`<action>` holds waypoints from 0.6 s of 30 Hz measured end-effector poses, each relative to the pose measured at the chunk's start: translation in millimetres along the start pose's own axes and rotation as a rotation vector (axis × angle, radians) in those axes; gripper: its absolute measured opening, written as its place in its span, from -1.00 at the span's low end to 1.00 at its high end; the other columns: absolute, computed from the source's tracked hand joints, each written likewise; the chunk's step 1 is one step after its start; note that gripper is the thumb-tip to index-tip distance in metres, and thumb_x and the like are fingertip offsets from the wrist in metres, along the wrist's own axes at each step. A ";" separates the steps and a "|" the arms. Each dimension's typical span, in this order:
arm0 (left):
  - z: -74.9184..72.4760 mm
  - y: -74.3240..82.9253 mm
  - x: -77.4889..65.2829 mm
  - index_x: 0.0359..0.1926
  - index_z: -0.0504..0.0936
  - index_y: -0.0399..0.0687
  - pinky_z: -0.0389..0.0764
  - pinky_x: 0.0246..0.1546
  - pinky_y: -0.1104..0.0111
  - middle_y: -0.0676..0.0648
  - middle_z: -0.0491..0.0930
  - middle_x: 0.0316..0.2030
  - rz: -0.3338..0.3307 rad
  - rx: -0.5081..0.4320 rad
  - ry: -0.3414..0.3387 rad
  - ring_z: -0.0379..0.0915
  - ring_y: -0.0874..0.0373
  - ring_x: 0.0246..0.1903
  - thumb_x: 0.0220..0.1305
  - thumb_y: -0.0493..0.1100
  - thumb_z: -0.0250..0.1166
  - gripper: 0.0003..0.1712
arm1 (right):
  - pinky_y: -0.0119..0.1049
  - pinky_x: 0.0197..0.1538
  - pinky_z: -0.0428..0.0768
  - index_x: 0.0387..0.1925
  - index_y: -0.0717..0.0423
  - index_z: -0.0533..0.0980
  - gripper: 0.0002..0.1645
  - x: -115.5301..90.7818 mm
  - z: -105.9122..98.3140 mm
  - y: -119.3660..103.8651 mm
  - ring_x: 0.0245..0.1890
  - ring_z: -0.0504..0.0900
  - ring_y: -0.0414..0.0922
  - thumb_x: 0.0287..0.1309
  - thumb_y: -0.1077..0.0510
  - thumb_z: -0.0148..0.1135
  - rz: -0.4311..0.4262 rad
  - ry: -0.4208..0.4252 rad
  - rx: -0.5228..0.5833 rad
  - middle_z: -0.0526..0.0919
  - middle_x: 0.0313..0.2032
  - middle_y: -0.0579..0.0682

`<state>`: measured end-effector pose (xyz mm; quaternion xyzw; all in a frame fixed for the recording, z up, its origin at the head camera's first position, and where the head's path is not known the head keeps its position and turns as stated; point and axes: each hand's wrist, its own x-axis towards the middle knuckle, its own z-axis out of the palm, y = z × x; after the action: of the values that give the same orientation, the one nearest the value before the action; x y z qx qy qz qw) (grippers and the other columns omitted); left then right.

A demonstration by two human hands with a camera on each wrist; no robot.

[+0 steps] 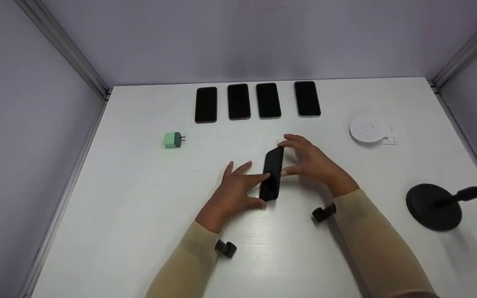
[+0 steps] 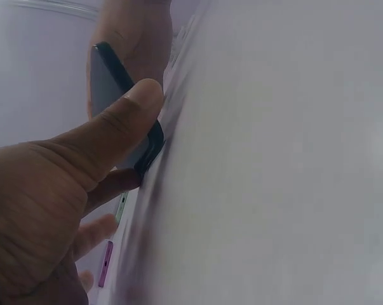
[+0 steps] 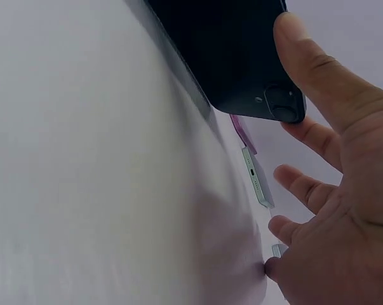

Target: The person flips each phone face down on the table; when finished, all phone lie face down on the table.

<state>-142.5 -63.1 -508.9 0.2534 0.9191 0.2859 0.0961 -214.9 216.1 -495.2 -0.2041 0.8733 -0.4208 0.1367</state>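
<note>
A black smartphone [image 1: 275, 164] stands tilted on a long edge close over the white table, between the two hands. My left hand [image 1: 235, 193] pinches its near end, with the thumb at the bottom edge and the index finger on the dark screen. At the far upper corner my right hand [image 1: 312, 163] holds it between thumb and index finger. In the right wrist view the phone's dark back [image 3: 226, 54] shows, with a camera bump [image 3: 283, 101] by the right thumb. The other fingers of both hands are spread away from the phone.
Several black-screened phones, one of them at the far left [image 1: 206, 104], lie in a row along the back. A green plug charger [image 1: 173, 140] is at left. On the right are a white round charging-style disc [image 1: 367, 129] and a black stand base [image 1: 425, 203]. Panels wall the table.
</note>
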 end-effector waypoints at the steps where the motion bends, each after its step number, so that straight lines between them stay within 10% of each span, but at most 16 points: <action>1: 0.4 0.6 -0.9 0.56 0.54 0.24 -0.29 0.75 -0.14 0.11 0.63 0.42 0.001 -0.007 0.000 0.09 -0.02 0.71 0.21 0.12 0.66 -0.08 | 0.29 0.73 0.03 0.52 0.01 0.48 0.01 0.0 0.9 -0.2 0.75 0.03 0.20 0.07 0.02 0.75 -0.005 0.004 0.020 0.19 0.70 0.11; 18: -1.6 8.6 -20.8 0.59 0.48 0.27 -0.22 0.77 -0.09 0.07 0.79 0.22 0.044 -0.128 0.084 0.40 0.00 0.56 0.36 -0.05 0.57 -0.17 | 0.27 0.72 0.11 0.54 0.00 0.45 -0.05 3.6 16.4 -10.6 0.70 0.19 0.14 0.19 -0.03 0.68 0.037 0.055 0.109 0.39 0.61 0.04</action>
<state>-121.7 -68.6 -502.0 0.2549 0.8963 0.3566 0.0670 -208.8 197.3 -497.1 -0.1685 0.8561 -0.4706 0.1311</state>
